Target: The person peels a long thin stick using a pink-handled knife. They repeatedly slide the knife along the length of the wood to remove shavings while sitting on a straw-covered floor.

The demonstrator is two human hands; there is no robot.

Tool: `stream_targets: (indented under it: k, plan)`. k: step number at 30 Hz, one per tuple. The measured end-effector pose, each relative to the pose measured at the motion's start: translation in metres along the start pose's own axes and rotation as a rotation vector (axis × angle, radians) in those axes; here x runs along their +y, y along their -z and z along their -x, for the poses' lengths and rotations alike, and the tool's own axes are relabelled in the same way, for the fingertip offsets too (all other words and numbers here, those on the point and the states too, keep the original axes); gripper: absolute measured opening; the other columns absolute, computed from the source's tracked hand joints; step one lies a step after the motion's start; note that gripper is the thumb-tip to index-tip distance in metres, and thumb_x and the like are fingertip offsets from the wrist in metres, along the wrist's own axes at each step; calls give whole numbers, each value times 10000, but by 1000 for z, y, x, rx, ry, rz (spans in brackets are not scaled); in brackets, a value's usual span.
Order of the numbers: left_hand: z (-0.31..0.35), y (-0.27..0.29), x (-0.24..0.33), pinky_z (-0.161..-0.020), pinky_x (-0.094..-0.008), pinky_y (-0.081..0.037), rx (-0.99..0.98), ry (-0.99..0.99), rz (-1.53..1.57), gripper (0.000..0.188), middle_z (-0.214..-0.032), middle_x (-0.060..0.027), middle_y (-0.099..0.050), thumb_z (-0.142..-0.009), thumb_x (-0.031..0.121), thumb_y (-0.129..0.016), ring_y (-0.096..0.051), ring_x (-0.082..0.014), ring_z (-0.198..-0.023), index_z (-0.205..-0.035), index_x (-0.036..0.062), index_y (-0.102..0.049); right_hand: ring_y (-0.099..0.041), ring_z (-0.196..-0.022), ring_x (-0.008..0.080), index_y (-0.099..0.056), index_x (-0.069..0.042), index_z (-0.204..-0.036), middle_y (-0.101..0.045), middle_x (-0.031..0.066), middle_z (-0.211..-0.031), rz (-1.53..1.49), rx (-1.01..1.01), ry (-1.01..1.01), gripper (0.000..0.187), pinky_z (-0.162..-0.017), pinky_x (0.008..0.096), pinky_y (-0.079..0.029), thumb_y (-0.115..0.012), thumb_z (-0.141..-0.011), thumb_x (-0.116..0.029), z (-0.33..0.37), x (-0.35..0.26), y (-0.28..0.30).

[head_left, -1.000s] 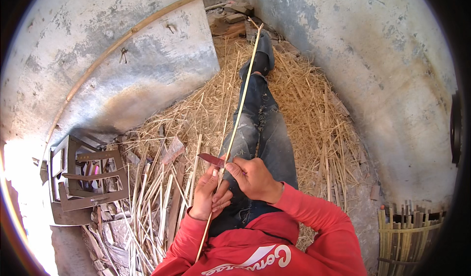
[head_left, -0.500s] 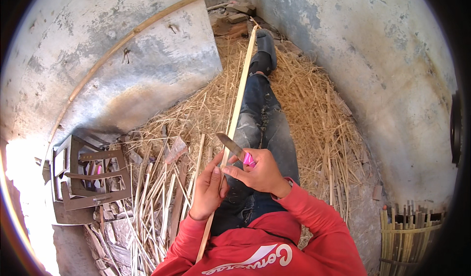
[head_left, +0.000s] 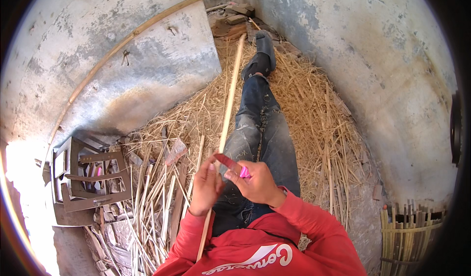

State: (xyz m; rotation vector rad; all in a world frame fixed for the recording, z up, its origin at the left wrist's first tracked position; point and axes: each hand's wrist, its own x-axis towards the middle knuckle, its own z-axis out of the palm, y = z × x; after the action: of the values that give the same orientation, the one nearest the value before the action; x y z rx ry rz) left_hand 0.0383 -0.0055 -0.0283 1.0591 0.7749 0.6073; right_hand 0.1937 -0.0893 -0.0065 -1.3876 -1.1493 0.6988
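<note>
Over the lap [head_left: 234, 210], left hand [head_left: 205, 188] clasps strip [head_left: 228, 109], right hand [head_left: 260, 184] angles knife [head_left: 227, 162] leftward

Smooth wooden strip [head_left: 230, 99], metal-bladed knife [head_left: 229, 163]

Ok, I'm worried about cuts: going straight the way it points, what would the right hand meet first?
Probably the left hand holding the pale strip, though the gap in depth is unclear.

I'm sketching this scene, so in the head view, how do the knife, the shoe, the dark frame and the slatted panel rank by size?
Largest to smallest, as they look:
1. Dark frame
2. Slatted panel
3. Shoe
4. Knife, partly covered by the right hand
</note>
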Motion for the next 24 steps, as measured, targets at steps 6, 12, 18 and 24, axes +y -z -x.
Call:
stream_targets:
  k: [6,12,18,24]
  plan:
    - [6,30,37,-314,-193,-250,-125,185,494,493,-508,64,-281,-1119,372,-347,-263,-39,-350,-1569,172,-336,-582,-680,118,-678,-35,-908,-656,36,-747,-32,239,-74,158,-631,319,-494,-750,-884,-174,-10,31,48]
    - [44,19,22,-351,-202,-271,-281,300,534,571,-502,55,-290,-1092,354,-459,-259,-56,-359,-1599,168,-274,-625,-783,133,-682,27,-1180,-680,37,-851,293,617,-60,420,-689,298,-503,-804,-865,-223,-51,25,135]
    - [59,-7,-6,-430,-226,-298,-365,191,249,550,-519,38,-295,-1093,247,-471,-270,-72,-400,-1605,155,-293,-422,-596,2,-748,-1,-944,-523,-97,-632,-162,166,-105,246,-525,235,-337,-795,-909,-240,-41,10,48]
    - [69,14,-3,-450,-234,-308,-418,169,185,539,-538,27,-338,-1101,158,-433,-318,-74,-436,-1612,116,-266,-363,-592,-3,-667,-42,-750,-466,-115,-614,-306,314,-187,296,-520,245,-289,-772,-935,-248,-65,17,54]
